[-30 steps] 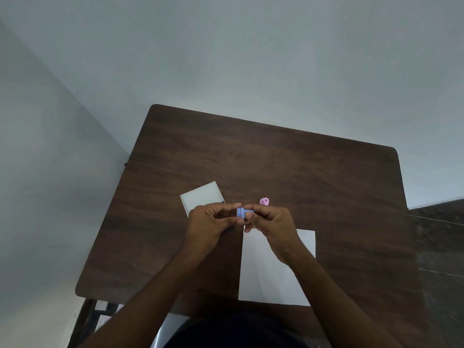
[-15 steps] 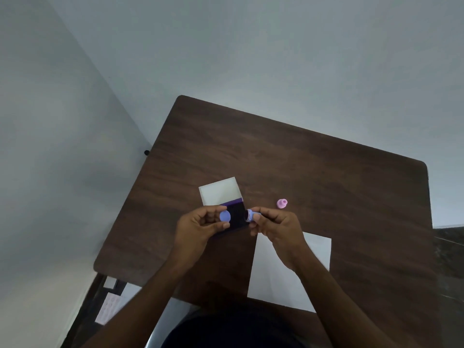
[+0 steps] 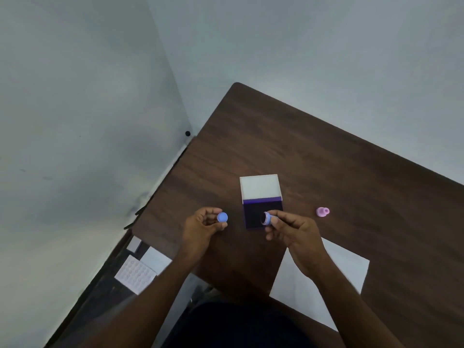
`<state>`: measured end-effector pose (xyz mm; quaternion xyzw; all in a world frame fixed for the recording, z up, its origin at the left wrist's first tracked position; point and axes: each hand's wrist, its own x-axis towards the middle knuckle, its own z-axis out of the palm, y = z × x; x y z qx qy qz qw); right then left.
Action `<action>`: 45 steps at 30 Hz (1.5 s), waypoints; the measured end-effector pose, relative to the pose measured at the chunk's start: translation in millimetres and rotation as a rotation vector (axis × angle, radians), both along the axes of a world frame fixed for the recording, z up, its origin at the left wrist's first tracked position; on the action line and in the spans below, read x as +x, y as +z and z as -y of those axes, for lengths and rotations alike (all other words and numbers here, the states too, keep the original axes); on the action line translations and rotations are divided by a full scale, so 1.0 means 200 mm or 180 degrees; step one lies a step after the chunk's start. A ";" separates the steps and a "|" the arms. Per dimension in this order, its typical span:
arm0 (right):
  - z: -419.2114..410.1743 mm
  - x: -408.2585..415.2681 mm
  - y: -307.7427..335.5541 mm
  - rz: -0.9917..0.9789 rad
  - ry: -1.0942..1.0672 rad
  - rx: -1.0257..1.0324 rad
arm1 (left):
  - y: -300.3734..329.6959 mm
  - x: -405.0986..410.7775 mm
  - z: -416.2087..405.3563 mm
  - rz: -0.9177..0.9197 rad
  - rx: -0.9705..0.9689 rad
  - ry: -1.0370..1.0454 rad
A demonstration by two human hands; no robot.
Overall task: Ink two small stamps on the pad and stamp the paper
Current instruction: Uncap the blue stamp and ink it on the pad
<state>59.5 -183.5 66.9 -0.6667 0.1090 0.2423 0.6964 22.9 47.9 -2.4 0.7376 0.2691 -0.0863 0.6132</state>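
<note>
An open ink pad lies on the dark wooden table, its white lid folded back behind the dark purple pad. My right hand pinches a small blue stamp just above the pad's near right part, the stamp's dark face turned left. My left hand holds the stamp's round blue cap to the left of the pad. A pink stamp lies on the table to the right. A white sheet of paper lies under my right forearm.
The table stands in a corner between two pale walls. Below its left edge, on a lower surface, lie a white sheet with rows of small circles and two white cards.
The blue stamp was held between both hands, then its cap came off. My left hand has carried the cap away to the left; the stamp stays over the pad. The view has swung left.
</note>
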 end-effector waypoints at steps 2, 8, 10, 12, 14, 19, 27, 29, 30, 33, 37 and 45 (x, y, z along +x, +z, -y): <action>-0.02 0.01 0.00 -0.0037 0.0031 0.0030 | -0.03 -0.01 -0.02 -0.0042 0.0163 -0.0022; -0.05 0.00 -0.01 -0.0088 0.0078 0.0009 | -0.12 -0.02 -0.04 0.0071 0.1113 -0.0290; -0.05 0.00 -0.01 -0.0084 0.0080 0.0006 | -0.14 -0.02 -0.03 0.0069 0.1369 -0.0399; -0.05 0.00 -0.01 -0.0085 0.0062 0.0014 | -0.16 -0.02 -0.03 0.0057 0.1567 -0.0443; -0.04 -0.01 0.00 -0.0102 0.0024 0.0043 | -0.16 -0.02 -0.02 0.0034 0.1739 -0.0540; -0.03 -0.01 0.02 -0.0419 -0.0163 0.0541 | -0.09 0.00 0.00 0.0085 0.1692 -0.0652; -0.02 -0.01 0.05 -0.0847 -0.0195 0.1749 | 0.22 0.04 0.19 0.1002 0.0857 -0.0735; -0.03 -0.01 0.06 -0.0892 -0.0251 0.2030 | 0.32 0.04 0.25 0.1131 0.0643 -0.0667; -0.04 -0.01 0.06 -0.0920 -0.0293 0.2166 | 0.35 0.05 0.27 0.1239 0.0554 -0.0691; -0.04 -0.01 0.06 -0.0995 -0.0389 0.2513 | 0.40 0.08 0.30 0.1476 0.0411 -0.0868; -0.03 -0.01 0.05 -0.1130 -0.0442 0.2738 | 0.48 0.11 0.33 0.1468 0.0381 -0.0909; 0.01 -0.02 0.02 -0.1247 -0.0191 0.2989 | 0.57 0.14 0.36 0.1412 0.0882 -0.1303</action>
